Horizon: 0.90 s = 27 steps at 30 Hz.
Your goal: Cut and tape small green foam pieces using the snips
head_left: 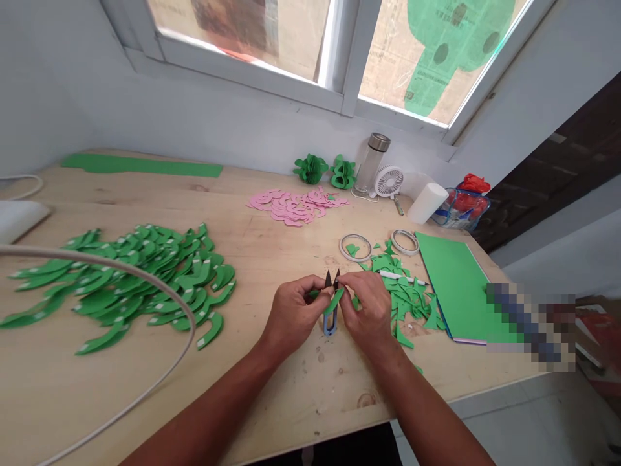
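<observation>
My left hand (298,309) and my right hand (367,303) meet near the middle of the table, fingers closed. Between them they pinch a small curved piece of green paper (334,301). Directly below that piece is a pair of thread snips (330,323) with a blue-grey handle. Its dark blades point away from me and stand apart; the hands hide part of it. To the left spreads a large pile of curved green paper pieces (140,275), many with small white patches. Green paper scraps (412,298) lie just right of my right hand, with a white pen (402,278) among them.
Two tape rolls (356,258) lie beyond my hands. Pink paper cutouts (291,206), two green paper shapes (310,169), a glass bottle (371,165) and a small fan (389,181) are farther back. Green sheets (458,285) lie right. A pale cable (179,298) arcs across the left.
</observation>
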Tool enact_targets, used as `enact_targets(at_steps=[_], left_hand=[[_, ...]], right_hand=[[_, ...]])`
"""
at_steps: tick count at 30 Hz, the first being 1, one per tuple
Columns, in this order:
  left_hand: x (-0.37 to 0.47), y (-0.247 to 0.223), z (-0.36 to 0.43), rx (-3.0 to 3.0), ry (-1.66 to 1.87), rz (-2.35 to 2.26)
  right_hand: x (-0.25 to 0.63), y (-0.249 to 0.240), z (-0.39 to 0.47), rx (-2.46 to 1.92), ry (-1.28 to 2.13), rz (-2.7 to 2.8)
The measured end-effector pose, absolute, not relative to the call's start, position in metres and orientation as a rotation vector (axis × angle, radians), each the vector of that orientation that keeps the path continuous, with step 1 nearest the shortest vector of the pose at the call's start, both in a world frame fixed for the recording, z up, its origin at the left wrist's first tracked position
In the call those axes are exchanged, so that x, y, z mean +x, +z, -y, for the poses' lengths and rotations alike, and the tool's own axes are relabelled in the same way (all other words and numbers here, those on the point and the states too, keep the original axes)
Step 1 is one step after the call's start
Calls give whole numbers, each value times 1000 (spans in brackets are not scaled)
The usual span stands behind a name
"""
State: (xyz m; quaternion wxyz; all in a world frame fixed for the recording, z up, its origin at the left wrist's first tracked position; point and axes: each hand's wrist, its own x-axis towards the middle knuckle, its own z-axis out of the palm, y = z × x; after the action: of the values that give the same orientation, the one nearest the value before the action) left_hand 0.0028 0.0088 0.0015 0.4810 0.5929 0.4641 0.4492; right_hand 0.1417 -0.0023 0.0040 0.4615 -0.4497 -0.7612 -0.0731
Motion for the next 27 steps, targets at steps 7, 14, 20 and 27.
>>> enact_targets(at_steps=[7, 14, 20, 27], left_hand=[[3, 4, -8, 1442, 1099, -1114], [2, 4, -10, 1428, 1107, -1112], [2, 3, -10, 1397, 1119, -1097], [3, 5, -10, 1408, 1129, -1108]], right_hand=[[141, 2, 3, -1121, -142, 1861], [140, 5, 5, -1123, -71, 1828], [140, 8, 6, -1170, -68, 1782], [141, 7, 4, -1141, -50, 1808]])
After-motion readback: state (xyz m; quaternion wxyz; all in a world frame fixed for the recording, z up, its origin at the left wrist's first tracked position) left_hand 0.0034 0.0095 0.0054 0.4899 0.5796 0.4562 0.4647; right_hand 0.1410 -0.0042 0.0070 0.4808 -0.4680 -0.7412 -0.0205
